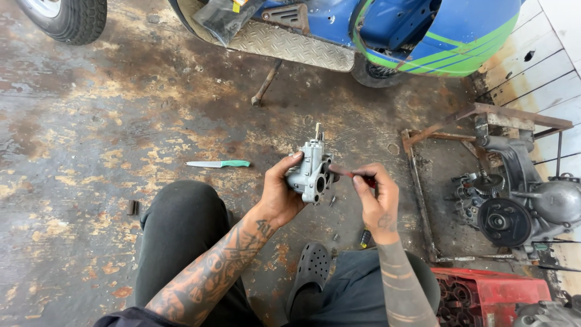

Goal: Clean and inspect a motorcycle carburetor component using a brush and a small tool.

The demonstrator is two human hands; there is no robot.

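Knees and a black clog [310, 272] sit closest, then the left hand [279, 195] with fingers clamped round a grey carburetor [311, 171], held up over the stained floor [91, 121]. Right hand [376, 203] pinches a red-handled screwdriver [354, 175] into its side, so it's mid-strip. Green-handled knife [218, 164] lies beyond, engine [520, 206] off right, blue scooter [387, 30] at back.
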